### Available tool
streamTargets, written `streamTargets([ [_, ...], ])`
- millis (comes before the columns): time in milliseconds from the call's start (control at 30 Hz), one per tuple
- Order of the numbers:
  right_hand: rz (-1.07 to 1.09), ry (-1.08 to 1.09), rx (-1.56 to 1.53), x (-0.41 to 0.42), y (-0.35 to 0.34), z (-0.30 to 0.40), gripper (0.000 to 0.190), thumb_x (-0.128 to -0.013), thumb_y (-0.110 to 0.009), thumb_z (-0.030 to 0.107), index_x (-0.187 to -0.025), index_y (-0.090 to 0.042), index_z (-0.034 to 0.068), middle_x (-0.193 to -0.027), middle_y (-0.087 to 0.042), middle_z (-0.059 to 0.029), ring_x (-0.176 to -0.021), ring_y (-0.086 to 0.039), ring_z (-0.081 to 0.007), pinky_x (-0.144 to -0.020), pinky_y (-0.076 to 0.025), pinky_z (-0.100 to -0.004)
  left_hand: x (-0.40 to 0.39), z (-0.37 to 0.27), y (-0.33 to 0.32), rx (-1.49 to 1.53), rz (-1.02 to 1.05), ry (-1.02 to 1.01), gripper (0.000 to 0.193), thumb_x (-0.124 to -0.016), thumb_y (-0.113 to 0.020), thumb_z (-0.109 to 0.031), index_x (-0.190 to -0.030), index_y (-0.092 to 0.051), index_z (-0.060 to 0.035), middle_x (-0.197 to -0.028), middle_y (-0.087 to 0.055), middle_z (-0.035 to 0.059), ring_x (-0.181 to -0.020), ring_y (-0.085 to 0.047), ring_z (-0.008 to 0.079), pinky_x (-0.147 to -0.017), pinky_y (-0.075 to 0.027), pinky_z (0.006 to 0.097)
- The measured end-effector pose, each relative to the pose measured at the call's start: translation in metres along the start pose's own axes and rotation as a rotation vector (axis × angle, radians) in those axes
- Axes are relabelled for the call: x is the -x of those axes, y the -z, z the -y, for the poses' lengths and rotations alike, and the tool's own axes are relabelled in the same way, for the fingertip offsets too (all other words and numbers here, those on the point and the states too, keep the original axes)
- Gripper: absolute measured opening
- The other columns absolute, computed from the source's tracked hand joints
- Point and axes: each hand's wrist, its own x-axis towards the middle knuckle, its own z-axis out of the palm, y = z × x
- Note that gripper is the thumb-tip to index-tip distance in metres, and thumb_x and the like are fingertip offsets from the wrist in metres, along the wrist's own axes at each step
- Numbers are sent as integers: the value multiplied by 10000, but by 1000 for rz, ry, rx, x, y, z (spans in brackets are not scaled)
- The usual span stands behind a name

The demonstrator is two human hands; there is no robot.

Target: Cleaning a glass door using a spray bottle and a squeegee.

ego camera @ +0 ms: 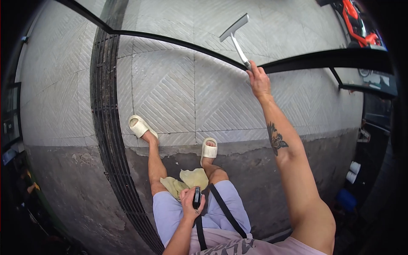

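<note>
My right hand [259, 81] is stretched far forward and grips the handle of a window squeegee [237, 47]. The squeegee has a pale handle and a wide grey head, which points up and to the left. Beside that hand runs the black frame [178, 43] of what looks like a glass panel. Whether the blade touches glass, I cannot tell. Close to my lap, my left hand [190, 202] holds a crumpled pale yellow cloth [195, 178]. A small black device [197, 198] overlaps this hand; how it is held or attached is unclear.
A black drain grate [106, 95] runs along the floor to my left. Ridged grey tiles [169, 92] meet rough dark concrete [271, 181] near my feet. A red motorcycle [353, 19] stands at upper right. White containers [353, 171] and a blue object [346, 200] are at right.
</note>
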Motion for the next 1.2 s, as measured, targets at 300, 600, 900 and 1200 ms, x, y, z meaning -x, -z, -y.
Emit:
streamTargets([
  [300, 5, -122, 102, 80, 54, -134, 402, -926, -573, 276, -1318, -490, 240, -865, -606, -159, -770, -615, -380, -642, -496, -473, 15, 16, -19, -59, 73, 4, 350, -689, -709, -174, -1012, -654, -50, -970, -660, 95, -926, -518, 308, -886, -373, 410],
  [600, -81, -125, 141, 128, 84, -136, 365, -919, -573, 191, -1259, -530, 64, -890, -599, -239, -807, -585, -443, -683, -458, -485, -6, 22, 1, 61, 75, 41, 363, -689, -710, -177, -1020, -645, -44, -964, -658, 96, -909, -524, 308, -868, -379, 413],
  [900, 604, -432, 272, 221, -36, 15, 355, -877, -582, 171, -1207, -516, 59, -1016, -612, -257, -913, -604, -436, -771, -470, -528, -61, 30, 53, 184, -7, 33, 387, -688, -713, -178, -1046, -632, -55, -951, -663, 105, -903, -543, 319, -858, -379, 417],
  [1200, 454, 173, -124, -34, -236, 304, 524, -835, -605, 83, -1336, -454, 117, -979, -591, -228, -853, -595, -429, -730, -487, -497, -128, 53, 146, 341, -117, 242, 389, -698, -716, -227, -1053, -636, -89, -982, -674, 67, -931, -552, 293, -867, -391, 406],
])
